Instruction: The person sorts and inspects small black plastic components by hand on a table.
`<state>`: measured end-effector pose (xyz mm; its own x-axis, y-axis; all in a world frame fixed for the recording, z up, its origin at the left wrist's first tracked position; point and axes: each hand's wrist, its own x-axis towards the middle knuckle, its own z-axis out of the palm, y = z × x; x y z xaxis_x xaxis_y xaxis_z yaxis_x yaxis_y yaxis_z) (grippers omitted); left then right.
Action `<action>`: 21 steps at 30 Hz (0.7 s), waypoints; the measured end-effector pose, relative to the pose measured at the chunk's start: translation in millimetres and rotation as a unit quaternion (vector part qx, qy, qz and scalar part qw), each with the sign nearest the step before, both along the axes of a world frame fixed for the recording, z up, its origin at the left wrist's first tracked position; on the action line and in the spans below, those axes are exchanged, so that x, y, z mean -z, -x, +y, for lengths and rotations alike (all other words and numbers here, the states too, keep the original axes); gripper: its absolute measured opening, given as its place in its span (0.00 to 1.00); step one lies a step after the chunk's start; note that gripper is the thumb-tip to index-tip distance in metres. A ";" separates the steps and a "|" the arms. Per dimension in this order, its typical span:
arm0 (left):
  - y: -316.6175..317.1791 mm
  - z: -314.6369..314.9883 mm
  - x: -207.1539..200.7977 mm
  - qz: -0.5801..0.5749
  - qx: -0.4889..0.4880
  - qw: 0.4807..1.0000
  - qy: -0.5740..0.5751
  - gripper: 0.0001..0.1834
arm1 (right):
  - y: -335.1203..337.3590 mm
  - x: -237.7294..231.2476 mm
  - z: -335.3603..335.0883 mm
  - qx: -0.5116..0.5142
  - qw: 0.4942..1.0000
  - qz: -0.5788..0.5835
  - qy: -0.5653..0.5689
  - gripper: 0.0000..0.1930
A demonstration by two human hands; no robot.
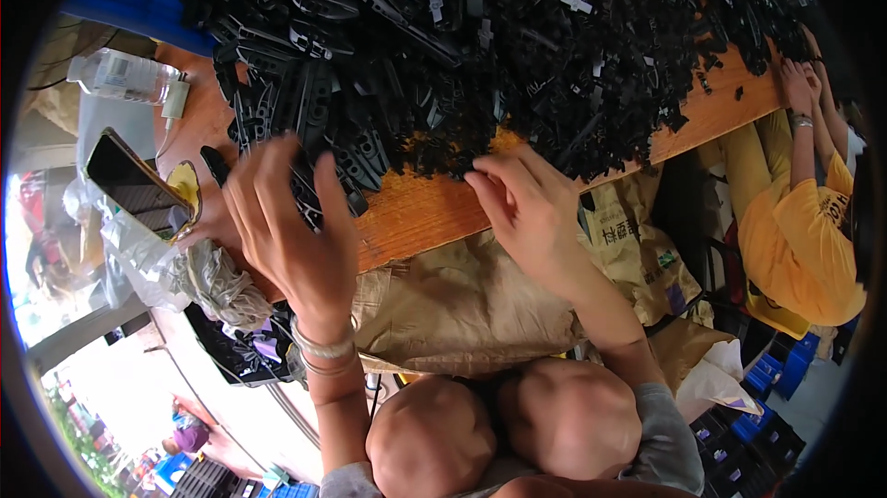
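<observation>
A large heap of small black plastic parts point(554, 82) covers most of the wooden table point(416, 225). Longer black parts with round holes point(314, 101) lie at the heap's left side. Over these longer parts hovers my left hand point(305, 239), its thumb and fingers apart and nothing visible in them; the fingertips are smeared by motion. At the heap's near edge my right hand point(536, 212) has thumb and forefinger closed in a pinch. Whatever may be between them is too small or hidden to name.
A phone point(129, 179) leans at the table's left end, near a clear plastic bottle point(120, 75) and a crumpled grey cloth point(217, 281). Brown sacks point(462, 304) hang below the front edge. At the right, another person in yellow point(799, 239) has hands at the heap.
</observation>
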<state>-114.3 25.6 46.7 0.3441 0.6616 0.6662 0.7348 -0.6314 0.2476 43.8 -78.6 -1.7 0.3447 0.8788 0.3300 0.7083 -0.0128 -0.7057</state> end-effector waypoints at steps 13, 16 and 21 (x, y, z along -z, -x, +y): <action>-3.1 43.3 7.2 -0.009 0.055 0.998 0.002 0.12 | 7.6 11.0 17.5 0.037 0.992 -0.104 -0.063 0.08; -0.3 15.8 1.8 -0.215 0.026 0.966 0.143 0.10 | 4.6 12.9 13.1 0.014 0.997 -0.027 -0.069 0.07; 12.9 -39.5 9.7 -0.383 0.175 0.788 0.449 0.12 | -2.8 1.9 -3.0 -0.008 0.980 0.186 -0.076 0.08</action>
